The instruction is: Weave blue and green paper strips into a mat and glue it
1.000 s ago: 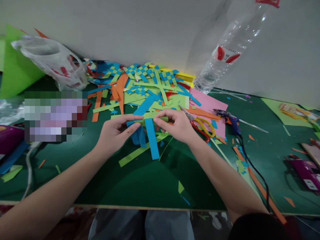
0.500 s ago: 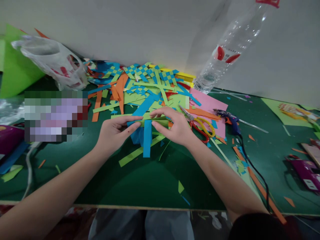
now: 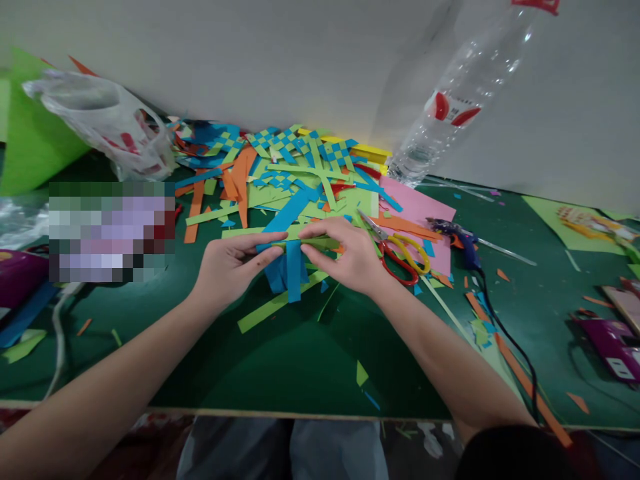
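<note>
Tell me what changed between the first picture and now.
The hanging blue strip swung from a slant to nearly upright, its lower end moving left and slightly up. The right hand shifted slightly left, its fingertips nearer those of the left hand. The scissors and bottle stayed put.

No legible text or numbers.

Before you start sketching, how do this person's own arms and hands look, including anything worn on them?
The left hand and right hand wear no gloves, and no rings or watch show. Both forearms are bare. A dark sleeve shows on the right, at the lower picture edge; no left sleeve is in view.
</note>
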{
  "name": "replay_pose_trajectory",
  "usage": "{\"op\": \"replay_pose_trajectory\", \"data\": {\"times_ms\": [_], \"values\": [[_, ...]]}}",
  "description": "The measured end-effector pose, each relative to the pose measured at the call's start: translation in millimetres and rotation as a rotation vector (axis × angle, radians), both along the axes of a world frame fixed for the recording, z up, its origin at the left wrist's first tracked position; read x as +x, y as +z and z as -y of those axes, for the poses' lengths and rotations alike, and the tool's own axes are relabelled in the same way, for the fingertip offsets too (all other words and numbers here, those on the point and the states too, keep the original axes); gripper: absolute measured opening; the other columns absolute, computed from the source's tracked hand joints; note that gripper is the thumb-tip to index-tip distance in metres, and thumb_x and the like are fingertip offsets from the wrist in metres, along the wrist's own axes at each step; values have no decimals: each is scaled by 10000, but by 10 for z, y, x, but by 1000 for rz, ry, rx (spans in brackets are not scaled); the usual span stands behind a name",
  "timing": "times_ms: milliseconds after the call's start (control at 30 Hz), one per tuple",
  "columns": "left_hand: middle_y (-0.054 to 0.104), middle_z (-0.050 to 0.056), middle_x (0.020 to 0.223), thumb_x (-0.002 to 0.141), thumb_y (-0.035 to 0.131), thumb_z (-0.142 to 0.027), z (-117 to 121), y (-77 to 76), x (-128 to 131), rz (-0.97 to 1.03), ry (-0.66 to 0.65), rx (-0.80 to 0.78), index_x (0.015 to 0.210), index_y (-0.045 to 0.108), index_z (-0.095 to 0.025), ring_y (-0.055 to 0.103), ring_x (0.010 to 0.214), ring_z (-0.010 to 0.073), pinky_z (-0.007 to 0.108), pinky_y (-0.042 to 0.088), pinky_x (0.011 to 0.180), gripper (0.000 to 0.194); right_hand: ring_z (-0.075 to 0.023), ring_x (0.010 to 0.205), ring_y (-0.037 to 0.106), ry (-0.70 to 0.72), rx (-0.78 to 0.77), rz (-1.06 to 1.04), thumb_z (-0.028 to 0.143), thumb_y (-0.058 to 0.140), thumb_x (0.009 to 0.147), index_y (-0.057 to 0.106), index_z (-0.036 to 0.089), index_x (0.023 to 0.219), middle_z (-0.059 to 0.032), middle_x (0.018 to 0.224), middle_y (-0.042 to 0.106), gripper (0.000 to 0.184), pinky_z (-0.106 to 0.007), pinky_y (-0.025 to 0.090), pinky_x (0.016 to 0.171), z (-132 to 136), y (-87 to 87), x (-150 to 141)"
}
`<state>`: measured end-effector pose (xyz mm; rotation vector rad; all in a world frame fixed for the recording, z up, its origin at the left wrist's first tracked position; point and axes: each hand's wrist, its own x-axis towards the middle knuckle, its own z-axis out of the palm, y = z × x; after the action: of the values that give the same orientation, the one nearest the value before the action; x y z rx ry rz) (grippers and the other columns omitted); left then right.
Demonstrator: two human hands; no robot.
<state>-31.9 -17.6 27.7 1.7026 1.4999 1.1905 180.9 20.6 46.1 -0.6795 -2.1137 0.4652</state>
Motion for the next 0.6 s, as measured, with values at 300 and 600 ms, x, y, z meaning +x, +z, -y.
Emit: {"op": "replay_pose_trajectory", "data": {"times_ms": [300, 600], "values": [[771, 29, 812, 781, 725, -473, -8, -4, 6, 23, -25, 30, 1002, 778, -228, 681, 629, 157, 237, 549, 544, 334, -163, 907, 689, 10, -116, -20, 226, 602, 895, 671, 196, 944, -25, 967, 738, 90, -304, 538, 838, 11, 19, -16], [768, 37, 850, 674, 825, -469, -6, -4, 47, 209, -88, -53, 1058, 741, -224, 723, 716, 200, 325, 628, 668, 463, -158, 913, 688, -28, -232, -104, 252, 624, 881, 674, 200, 940, -10, 954, 730, 93, -299, 553, 843, 93, 103, -53]]}}
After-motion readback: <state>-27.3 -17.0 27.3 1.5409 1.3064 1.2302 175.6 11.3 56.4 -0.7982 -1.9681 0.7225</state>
